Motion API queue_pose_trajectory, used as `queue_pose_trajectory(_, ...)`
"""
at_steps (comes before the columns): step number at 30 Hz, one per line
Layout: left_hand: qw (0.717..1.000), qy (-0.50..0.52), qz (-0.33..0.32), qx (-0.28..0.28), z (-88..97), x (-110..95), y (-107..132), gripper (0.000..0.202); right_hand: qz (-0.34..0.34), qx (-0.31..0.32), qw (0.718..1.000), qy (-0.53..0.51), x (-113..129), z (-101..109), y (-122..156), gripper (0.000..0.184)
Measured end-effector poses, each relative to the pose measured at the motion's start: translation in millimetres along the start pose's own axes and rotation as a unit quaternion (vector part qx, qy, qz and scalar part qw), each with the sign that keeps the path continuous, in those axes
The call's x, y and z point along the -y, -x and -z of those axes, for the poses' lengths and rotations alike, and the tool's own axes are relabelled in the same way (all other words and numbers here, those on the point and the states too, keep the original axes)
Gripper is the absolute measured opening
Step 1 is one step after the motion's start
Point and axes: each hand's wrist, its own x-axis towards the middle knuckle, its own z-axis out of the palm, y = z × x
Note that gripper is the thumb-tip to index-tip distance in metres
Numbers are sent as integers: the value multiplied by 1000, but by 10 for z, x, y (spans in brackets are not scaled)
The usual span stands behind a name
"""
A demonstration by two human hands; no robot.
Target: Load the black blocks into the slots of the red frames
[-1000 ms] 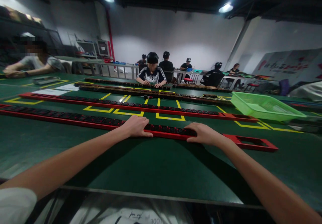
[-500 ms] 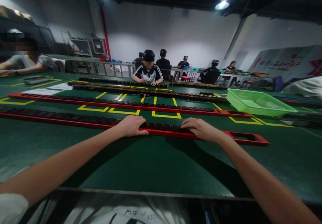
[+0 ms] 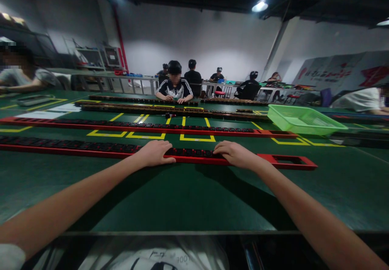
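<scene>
A long red rail (image 3: 197, 159) filled with a row of small black square parts (image 3: 199, 152) lies across the table in front of me. My left hand (image 3: 154, 153) lies over it near the middle, fingers across the top and thumb along the near edge. To the right, my right hand (image 3: 235, 155) curls over the same rail, its fingertips at the black parts and its thumb hidden. Between my hands, several black parts with red spots show. Beyond my right hand, the rail's end has an open rectangular slot.
A second red rail (image 3: 219, 132) with black parts lies behind, parallel. A light green plastic basket (image 3: 304, 120) stands at the right. Brown strips (image 3: 146, 107) and white paper sheets (image 3: 39, 114) lie farther back. Across the table sits a person (image 3: 174, 84); others work around the room.
The whole view has shifted slightly, so everything appears a little farther left. Both hands stay in nearly the same places on the rail.
</scene>
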Motion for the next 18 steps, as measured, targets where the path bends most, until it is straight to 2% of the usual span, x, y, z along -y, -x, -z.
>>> queue_pose_trajectory(12,1000,3,-9,0,-34,17,12,57,1,11,1000,-2,-36,6,53,36)
queue_pose_trajectory(18,1000,4,-6,12,-39,32,3,56,8,8,1000,4,20,16,39,36)
